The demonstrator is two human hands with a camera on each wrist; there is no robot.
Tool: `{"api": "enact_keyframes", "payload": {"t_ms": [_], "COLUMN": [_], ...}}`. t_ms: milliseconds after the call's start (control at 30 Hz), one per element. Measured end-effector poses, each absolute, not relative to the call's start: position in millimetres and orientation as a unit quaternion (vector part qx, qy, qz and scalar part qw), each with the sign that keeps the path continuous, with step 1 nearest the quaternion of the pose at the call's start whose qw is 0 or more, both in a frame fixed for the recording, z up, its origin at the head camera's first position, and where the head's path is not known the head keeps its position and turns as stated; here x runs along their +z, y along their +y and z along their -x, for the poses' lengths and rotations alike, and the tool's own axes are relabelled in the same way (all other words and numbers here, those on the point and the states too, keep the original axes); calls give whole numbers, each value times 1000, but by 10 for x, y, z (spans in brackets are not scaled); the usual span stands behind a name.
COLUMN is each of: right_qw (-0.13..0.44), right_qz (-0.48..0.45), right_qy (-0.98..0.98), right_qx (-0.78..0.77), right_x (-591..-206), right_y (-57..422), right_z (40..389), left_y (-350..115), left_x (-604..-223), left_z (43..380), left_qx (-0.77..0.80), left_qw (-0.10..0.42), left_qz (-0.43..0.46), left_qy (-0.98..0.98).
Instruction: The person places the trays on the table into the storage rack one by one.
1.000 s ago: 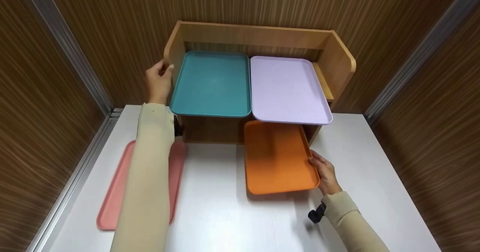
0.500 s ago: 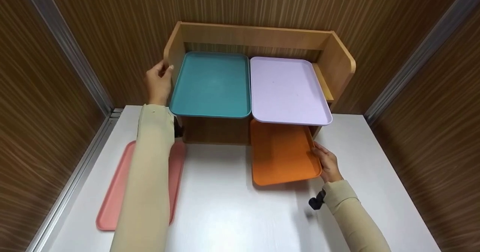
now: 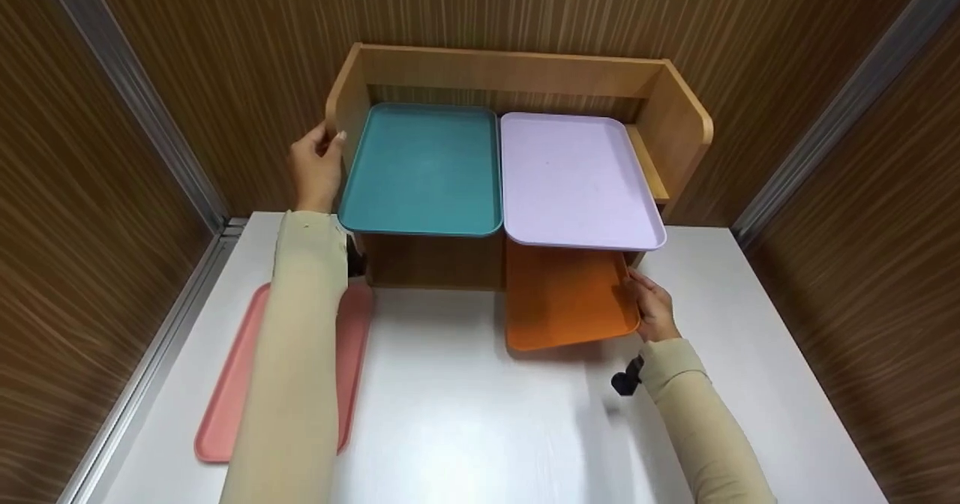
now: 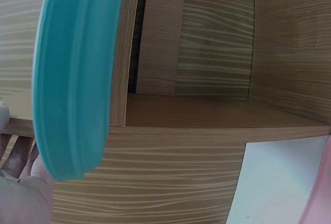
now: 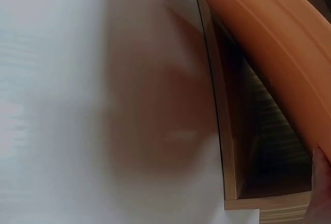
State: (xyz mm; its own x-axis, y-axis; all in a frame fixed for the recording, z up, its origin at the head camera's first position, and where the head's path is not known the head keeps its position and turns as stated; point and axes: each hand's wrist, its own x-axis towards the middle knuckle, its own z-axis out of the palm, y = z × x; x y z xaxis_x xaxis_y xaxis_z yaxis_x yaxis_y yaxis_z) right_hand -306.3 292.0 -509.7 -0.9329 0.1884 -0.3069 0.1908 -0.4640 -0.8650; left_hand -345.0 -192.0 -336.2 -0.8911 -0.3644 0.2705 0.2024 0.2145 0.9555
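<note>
My right hand (image 3: pixel 654 310) grips the right rim of an orange tray (image 3: pixel 570 301), whose far part is inside the lower right compartment of a wooden shelf (image 3: pixel 510 69). In the right wrist view the orange tray (image 5: pixel 274 38) slants above the compartment floor, with a fingertip on its edge. At the left, my left hand (image 3: pixel 316 166) holds the front edge of the shelf's left side panel. A teal tray (image 3: pixel 427 170) and a lilac tray (image 3: pixel 577 178) lie side by side on the upper level, jutting over the front. Shadow and the lilac tray hide the orange tray's far end.
A pink tray (image 3: pixel 225 406) lies on the white table (image 3: pixel 435 414) at the left, partly under my left sleeve (image 3: pixel 292 369). The lower left compartment (image 4: pixel 207 113) holds nothing visible. Wood-grain walls (image 3: pixel 862 264) stand behind and on both sides.
My right hand has moved forward with the orange tray, which has slid farther into the lower right compartment and turned slightly. The left hand stays on the side panel.
</note>
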Motion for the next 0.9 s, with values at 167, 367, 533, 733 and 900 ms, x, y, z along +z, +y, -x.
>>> {"api": "enact_keyframes", "payload": {"t_ms": [167, 367, 533, 733, 900], "right_qw": [8, 7, 5, -20, -18], "right_qz": [-186, -169, -151, -131, -139], "right_qy": [562, 627, 666, 718, 724], "right_qx": [-806, -761, -730, -683, -675], "right_x": [-5093, -5126, -5154, -5229, -5288], "right_y": [2848, 2783, 2784, 2846, 2861], "right_z": [3151, 3280, 3350, 3327, 3291], "left_y": [-1938, -1946, -1943, -1919, -1921], "left_x": [-3356, -3352, -3361, -3376, -3380], "left_z": [3432, 3425, 3426, 3403, 3388], "left_qx": [-624, -615, -621, -619, -612], "left_qw": [224, 229, 240, 241, 239], "left_qz": [-54, -54, -43, -33, -36], "left_qy": [-747, -753, -745, -747, -753]}}
